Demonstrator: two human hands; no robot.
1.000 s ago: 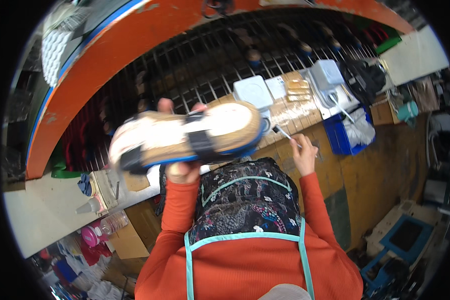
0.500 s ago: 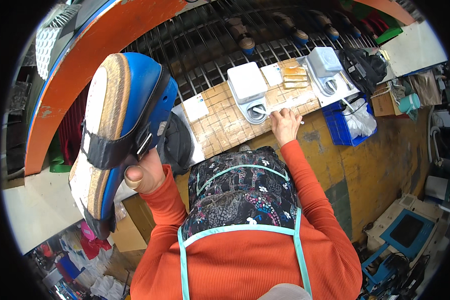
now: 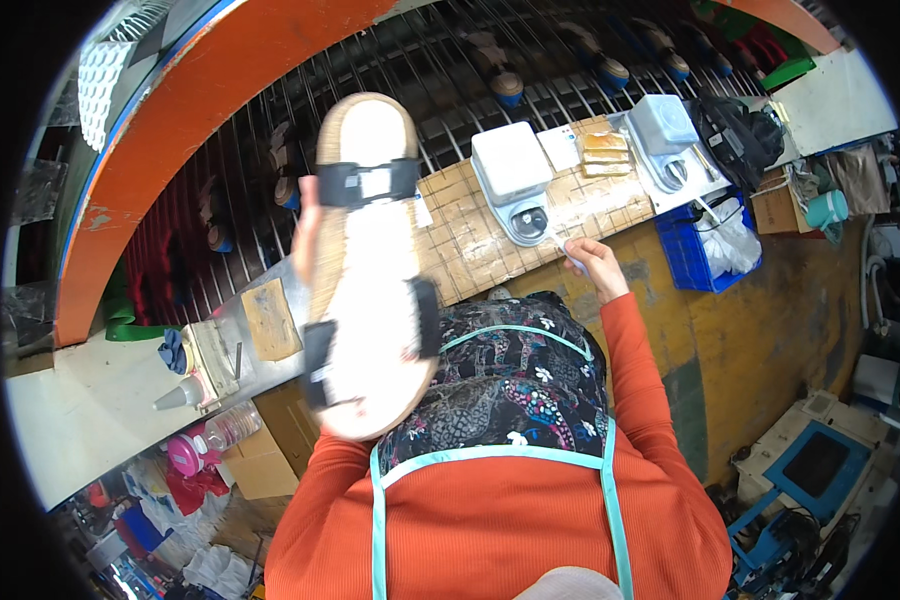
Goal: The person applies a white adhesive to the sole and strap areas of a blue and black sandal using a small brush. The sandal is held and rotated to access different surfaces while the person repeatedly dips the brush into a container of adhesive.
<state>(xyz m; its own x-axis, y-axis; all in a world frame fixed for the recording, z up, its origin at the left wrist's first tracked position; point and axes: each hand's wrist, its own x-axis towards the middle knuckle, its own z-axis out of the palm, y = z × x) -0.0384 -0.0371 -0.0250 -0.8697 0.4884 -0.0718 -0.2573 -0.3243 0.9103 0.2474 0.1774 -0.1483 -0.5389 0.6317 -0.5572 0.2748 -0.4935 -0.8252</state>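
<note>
Raised on the left is a sandal (image 3: 370, 290), its whitish underside turned up, a tan rim around it and black strap ends folded over the edges. My left hand (image 3: 308, 235) grips it from behind; only some fingers show at its left edge, and the palm is hidden. My right hand (image 3: 600, 268) is closed on a thin pale handle (image 3: 560, 242), which slants toward the round cup of a grey-white glue pot (image 3: 528, 222). Whether a brush head sits on that handle, I cannot tell. The pot stands on a tan patterned board (image 3: 470, 245).
Beyond the board runs a rack of metal rods (image 3: 440, 95) carrying several shoes on blue lasts. A second pot (image 3: 662, 125), yellow-brown blocks (image 3: 605, 155) and a black bag (image 3: 735, 140) stand rightward. A blue crate (image 3: 695, 245) hangs below. An orange curved frame (image 3: 170, 120) arches at left.
The sandal has turned from its side, with the blue last showing, to underside up, and moved right. My right hand has shifted slightly right and down, the handle now showing more plainly.
</note>
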